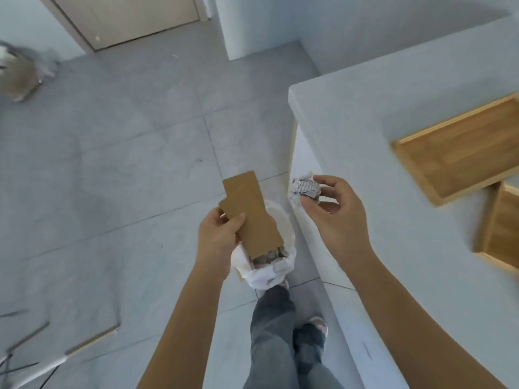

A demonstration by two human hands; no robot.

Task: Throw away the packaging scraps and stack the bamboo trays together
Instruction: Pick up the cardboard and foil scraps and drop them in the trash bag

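My left hand (217, 237) grips flat brown cardboard pieces (250, 214) by their lower left edge, held over a small bin lined with a white bag (269, 272) on the floor. Crumpled scraps lie inside the bin. My right hand (337, 211) pinches a crumpled ball of printed paper (304, 189) between thumb and fingers, just right of the bin, by the counter's edge. Two bamboo trays lie apart on the white counter (351, 116): a large one (460, 148) and a second one (502, 226) below it, cut off by the frame's right edge.
The grey tiled floor (126, 164) spreads to the left. A furry animal (19, 71) sits at the far left. A wooden door (126, 18) stands at the back. Rods and a cable (36, 357) lie at the lower left. My legs (280, 332) stand beside the counter.
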